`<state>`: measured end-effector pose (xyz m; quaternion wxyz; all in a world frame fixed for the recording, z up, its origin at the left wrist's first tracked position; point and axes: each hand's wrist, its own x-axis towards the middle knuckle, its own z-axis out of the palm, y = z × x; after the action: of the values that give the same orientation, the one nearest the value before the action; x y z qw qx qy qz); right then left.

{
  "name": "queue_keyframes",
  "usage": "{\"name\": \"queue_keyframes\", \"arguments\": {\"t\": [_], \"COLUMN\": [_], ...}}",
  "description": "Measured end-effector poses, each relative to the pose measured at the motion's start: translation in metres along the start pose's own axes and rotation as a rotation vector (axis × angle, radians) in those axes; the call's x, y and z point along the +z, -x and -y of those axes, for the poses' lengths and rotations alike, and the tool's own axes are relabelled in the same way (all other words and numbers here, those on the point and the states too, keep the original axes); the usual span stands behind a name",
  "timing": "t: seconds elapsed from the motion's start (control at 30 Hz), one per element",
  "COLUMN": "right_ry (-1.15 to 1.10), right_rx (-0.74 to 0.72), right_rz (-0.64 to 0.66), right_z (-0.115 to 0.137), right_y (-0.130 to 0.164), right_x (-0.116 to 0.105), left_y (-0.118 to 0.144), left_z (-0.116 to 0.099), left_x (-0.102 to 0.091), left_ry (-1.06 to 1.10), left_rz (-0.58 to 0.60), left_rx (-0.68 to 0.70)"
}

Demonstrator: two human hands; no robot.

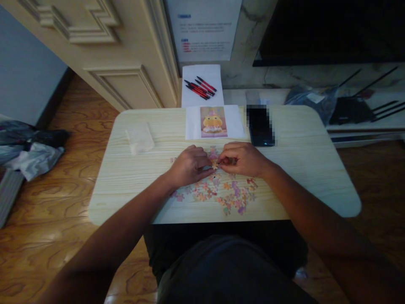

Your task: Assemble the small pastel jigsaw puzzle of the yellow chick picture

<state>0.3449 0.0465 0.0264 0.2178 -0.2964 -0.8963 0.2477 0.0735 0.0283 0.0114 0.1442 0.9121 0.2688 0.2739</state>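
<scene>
Over the middle of the table, my left hand (192, 166) and my right hand (243, 159) meet with fingers closed at a small yellowish jigsaw puzzle piece (214, 165). Fingertips of both hands touch it from either side. Just beyond it lie pinkish puzzle pieces (213, 152), partly covered by my fingers; whether they are joined I cannot tell. Between my forearms and the near table edge are many loose puzzle pieces (236, 196), orange, purple and pink. A picture card (214, 122) with a yellow cartoon figure rests on white paper behind my hands.
The pale wooden table (126, 190) has rounded corners. A dark phone (262, 126) lies at its back right, a translucent plastic bag (140, 138) at the back left. Beyond the far edge, several red and black pens (201, 88) rest on white paper.
</scene>
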Motion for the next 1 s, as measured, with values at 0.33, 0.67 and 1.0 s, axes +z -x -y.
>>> {"name": "queue_keyframes", "arguments": {"t": [0.33, 0.67, 1.0], "right_ry": [0.038, 0.083, 0.087], "right_rx": [0.023, 0.003, 0.006], "right_rz": [0.026, 0.025, 0.014], "right_z": [-0.0014, 0.0000, 0.0017], "right_y": [-0.0016, -0.0023, -0.0031], "right_x": [0.0021, 0.0030, 0.0048], "left_y": [0.0000, 0.0014, 0.0010], "left_z": [0.0009, 0.0003, 0.0003], "left_x": [-0.0039, -0.0052, -0.0041], "left_ry": [-0.006, -0.015, -0.007], "left_rz": [0.027, 0.032, 0.036], "left_rx": [-0.011, -0.028, -0.033]}}
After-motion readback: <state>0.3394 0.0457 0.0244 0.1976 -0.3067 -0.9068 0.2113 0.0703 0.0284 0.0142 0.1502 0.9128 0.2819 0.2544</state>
